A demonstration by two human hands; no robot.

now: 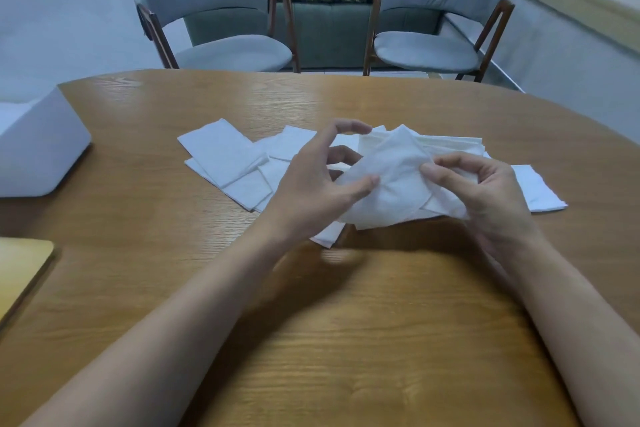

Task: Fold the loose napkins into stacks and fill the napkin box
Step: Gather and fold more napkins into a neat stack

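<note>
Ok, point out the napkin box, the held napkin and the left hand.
napkin box [45, 149]: head view, slanted side wall.
held napkin [394, 184]: head view, its middle.
left hand [311, 184]: head view, its back.

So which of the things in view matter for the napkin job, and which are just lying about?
Job: held napkin, pinched by left hand and right hand; loose napkins; white box.
Lying about: yellow board, use unclear; grey chairs.

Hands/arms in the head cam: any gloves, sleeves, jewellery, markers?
No gloves on the left hand or the right hand. No rings, watch, bands or markers are visible. The left forearm and right forearm are uncovered down to the frame edge, with no sleeve in view.
</note>
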